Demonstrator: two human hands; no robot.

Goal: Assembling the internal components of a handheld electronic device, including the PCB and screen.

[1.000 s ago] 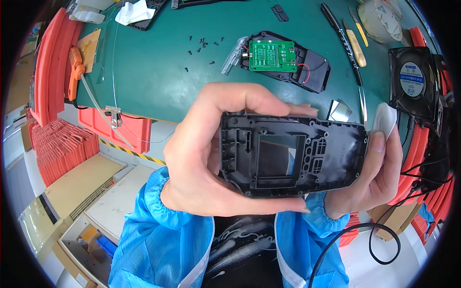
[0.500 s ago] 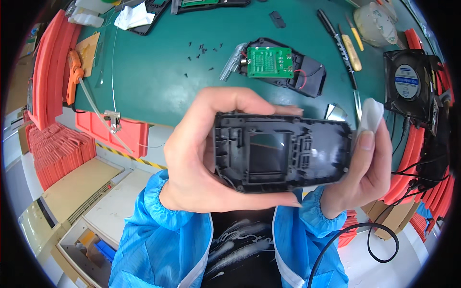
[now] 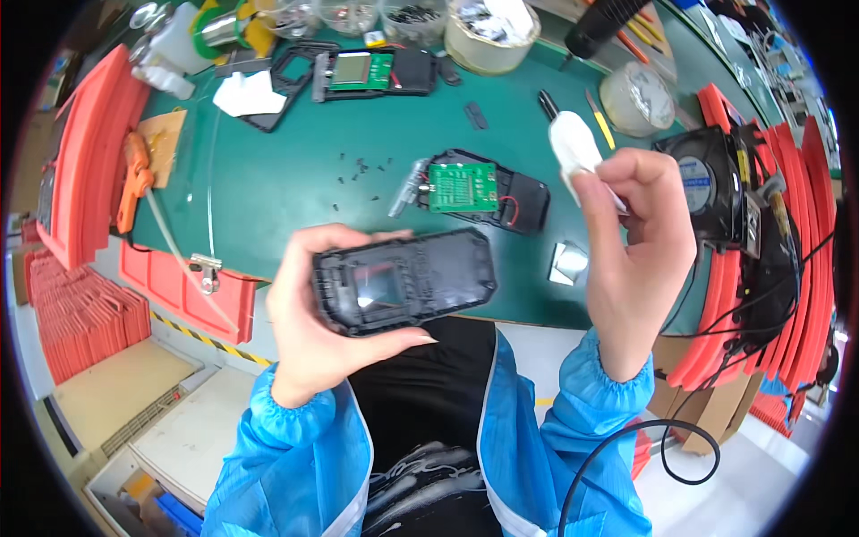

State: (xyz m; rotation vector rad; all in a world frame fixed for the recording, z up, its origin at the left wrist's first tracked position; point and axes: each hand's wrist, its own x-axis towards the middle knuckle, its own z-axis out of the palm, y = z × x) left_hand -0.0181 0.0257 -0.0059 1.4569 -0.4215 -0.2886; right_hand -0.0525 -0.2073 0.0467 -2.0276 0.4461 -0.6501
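Note:
My left hand (image 3: 309,313) is closed round a black plastic housing half (image 3: 447,273), its ribbed inner side with a rectangular window turned up. Over the right part of the bench, my right hand (image 3: 640,219) pinches a white cloth (image 3: 574,143) between thumb and fingers. Beyond the housing, a green circuit board (image 3: 463,186) lies in another black housing half (image 3: 526,199), with a red wire beside it. A clear plastic bag (image 3: 409,190) touches that housing's left end. Several small black screws (image 3: 361,166) are scattered to the left. A small shiny square piece (image 3: 567,264) lies below my right hand.
A second device with a board and display (image 3: 358,70) lies at the back, near a white cloth on a black frame (image 3: 284,85). Tubs of parts (image 3: 413,16) line the far edge. A black fan (image 3: 707,183) stands right; an orange glue gun (image 3: 134,174) lies left.
My right hand has moved up and away from the housing with the white cloth. My left hand has carried the housing left and tilted it. The view now takes in more of the far bench.

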